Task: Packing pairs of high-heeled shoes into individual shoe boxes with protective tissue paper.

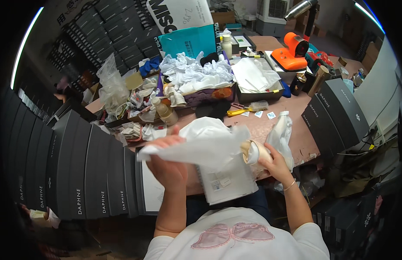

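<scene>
Wrapping seems to be the present step: the left hand (168,167) holds white tissue paper (196,149), the right hand (277,165) grips a beige shoe (260,151) above the table (263,126), and next probably calls for joining them.

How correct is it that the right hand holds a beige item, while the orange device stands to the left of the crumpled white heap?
Not fully: the head view shows the orange device to the right of the crumpled white heap, not the left. The right hand does hold a beige item.
</scene>
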Tool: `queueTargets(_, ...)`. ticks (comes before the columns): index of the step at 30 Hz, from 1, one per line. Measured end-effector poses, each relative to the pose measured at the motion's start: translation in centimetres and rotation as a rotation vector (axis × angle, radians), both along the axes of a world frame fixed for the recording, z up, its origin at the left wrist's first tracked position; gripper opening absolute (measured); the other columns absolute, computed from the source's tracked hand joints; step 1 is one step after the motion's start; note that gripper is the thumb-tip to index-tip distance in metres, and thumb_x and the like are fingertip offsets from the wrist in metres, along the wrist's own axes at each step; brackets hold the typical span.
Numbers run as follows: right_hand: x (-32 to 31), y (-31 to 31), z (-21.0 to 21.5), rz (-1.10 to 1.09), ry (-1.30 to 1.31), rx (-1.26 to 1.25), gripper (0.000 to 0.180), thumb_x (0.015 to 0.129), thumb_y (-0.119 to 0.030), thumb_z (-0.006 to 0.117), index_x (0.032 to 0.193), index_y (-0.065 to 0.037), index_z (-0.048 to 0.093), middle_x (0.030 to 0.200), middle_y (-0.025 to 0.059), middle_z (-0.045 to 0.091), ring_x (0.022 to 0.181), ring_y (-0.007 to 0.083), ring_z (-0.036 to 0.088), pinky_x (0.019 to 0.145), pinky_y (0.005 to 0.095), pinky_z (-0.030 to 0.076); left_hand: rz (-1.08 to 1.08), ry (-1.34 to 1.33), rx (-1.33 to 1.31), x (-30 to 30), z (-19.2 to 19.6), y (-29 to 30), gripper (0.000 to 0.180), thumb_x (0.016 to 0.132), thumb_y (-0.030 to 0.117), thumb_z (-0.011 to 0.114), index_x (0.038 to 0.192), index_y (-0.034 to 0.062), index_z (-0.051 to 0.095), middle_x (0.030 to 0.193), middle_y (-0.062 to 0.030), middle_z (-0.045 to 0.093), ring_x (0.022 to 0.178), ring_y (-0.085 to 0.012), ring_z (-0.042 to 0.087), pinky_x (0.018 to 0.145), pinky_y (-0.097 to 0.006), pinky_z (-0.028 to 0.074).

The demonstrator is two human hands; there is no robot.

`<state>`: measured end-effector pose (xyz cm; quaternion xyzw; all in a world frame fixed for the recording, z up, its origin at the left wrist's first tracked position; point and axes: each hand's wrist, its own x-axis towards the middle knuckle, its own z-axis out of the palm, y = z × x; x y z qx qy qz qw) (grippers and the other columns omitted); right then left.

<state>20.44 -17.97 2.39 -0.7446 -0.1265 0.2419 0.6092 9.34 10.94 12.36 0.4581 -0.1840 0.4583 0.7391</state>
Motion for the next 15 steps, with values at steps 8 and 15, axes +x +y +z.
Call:
queueTargets(8,4.6,-1.6,3.1,-0.018,0.061,0.180,0.058,0.087,-0.025,0.068,0.135,0.001,0.046,0.079,0.0048,0.061,0.051,0.0064,0.052,0.041,0.0203,0.043,-0.175,1.169,1.321,-1.8,-15.8,-5.8,0.028,0.090,0.025,0.062,0.097,-0.0019,0.064,0.088,-0.0175,0.065,0.085,-0.0305,0.064,0.089,-0.043,0.048)
queueTargets(15,4.7,0.7,6.9,0.815,-0.046,-0.094,0.060,0.078,-0.034,0.077,0.124,-0.001,0.058,0.082,0.0054,0.063,0.055,0.0066,0.054,0.046,0.0209,0.044,-0.520,1.091,-0.088,-2.3,-8.9,-0.1,0.057,0.098,0.050,0.044,0.125,-0.0004,0.052,0.105,-0.0162,0.063,0.091,-0.0232,0.065,0.085,-0.033,0.053)
